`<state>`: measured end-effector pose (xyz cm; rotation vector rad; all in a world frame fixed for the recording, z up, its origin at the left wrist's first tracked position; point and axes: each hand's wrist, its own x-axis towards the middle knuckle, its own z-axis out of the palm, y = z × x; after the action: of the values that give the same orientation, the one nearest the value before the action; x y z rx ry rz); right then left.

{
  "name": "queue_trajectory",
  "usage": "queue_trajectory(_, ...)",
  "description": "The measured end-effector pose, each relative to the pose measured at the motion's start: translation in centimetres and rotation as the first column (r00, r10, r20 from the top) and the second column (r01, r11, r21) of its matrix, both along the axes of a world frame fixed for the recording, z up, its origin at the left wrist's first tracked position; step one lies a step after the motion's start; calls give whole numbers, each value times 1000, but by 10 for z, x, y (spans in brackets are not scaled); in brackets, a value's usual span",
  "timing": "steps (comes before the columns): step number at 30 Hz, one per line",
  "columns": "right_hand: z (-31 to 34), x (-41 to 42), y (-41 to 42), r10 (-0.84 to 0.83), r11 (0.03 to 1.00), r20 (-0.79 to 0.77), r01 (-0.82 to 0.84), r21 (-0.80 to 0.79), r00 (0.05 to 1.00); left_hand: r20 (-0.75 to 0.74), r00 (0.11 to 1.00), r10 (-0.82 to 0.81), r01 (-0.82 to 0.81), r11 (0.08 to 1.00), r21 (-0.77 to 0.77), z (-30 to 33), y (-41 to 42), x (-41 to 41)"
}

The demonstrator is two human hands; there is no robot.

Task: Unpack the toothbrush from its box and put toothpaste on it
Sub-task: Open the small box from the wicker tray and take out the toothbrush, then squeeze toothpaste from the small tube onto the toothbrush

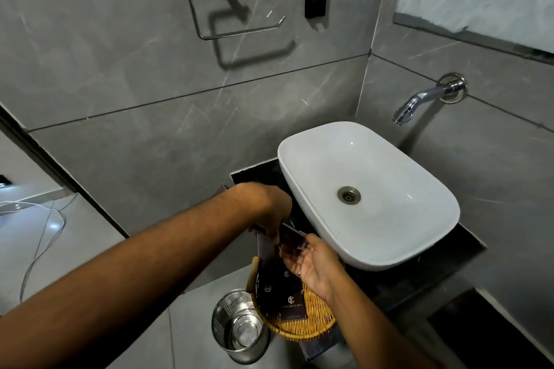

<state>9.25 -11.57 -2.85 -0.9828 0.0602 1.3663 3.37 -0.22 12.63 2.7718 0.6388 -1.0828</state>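
Observation:
A dark toothbrush box [290, 239] is held above the wicker basket, just left of the sink. My left hand [267, 207] grips its upper end from above, fingers pinched on the flap. My right hand [311, 266] supports the box from below, palm up, fingers curled around its lower end. The box's opening is hidden by my fingers. No toothbrush or toothpaste shows.
A round wicker basket [311, 323] holds several dark branded packets [289, 299]. A steel bin [239, 326] stands on the floor below. The white basin [398, 249] sits on a dark counter to the right, under a wall tap [425, 99]. A towel ring [227, 9] hangs on the wall.

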Motion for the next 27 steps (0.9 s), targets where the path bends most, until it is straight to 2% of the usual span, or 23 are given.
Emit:
queue_trajectory(4,1,1,-2,-18,1000,-4,18,-16,1000,-2,998,56,-56,997,-50,0,3,-3)
queue_trajectory(10,3,6,-4,-44,998,36,45,-34,998,79,982,171,-161,980,-117,-2,22,-20)
queue_trajectory(16,7,3,0,-124,992,35,124,7,992,151,975,166,-165,986,-20,-14,35,-50)
queue_trajectory(18,8,4,1,-130,992,70,130,2,989,192,957,217,-213,976,-46,-17,44,-68)
queue_trajectory(21,14,10,3,-121,991,167,128,-31,978,256,890,378,-351,925,-147,-27,61,-96)
queue_trajectory(24,23,19,2,-97,989,290,124,-75,952,317,809,495,-467,869,-163,-51,75,-124)
queue_trajectory(27,34,32,-5,-53,981,452,131,-143,890,409,661,629,-568,776,-275,-84,80,-147)
